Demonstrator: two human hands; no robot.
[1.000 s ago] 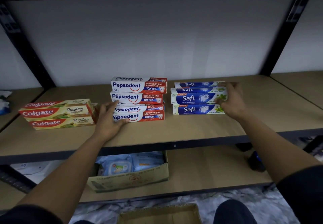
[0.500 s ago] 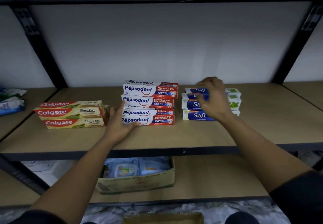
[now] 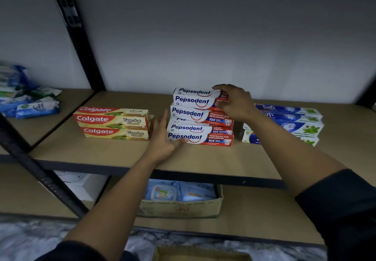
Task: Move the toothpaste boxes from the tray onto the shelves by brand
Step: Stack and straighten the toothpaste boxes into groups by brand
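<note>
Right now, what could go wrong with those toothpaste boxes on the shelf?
1. The stack of red-and-white cardboard Pepsodent boxes sits crooked, its layers not lined up. The right hand grips the top box and the left hand lies flat against the stack's end, so a hard push might topple it.
2. The right forearm reaches across the blue cardboard Safi boxes and could knock them sideways.

Dark long sleeves on a person at work; left sleeve (image 3: 77, 250) ends near the elbow; right sleeve (image 3: 345, 210) likewise, its edge rumpled; both forearms bare below.
</note>
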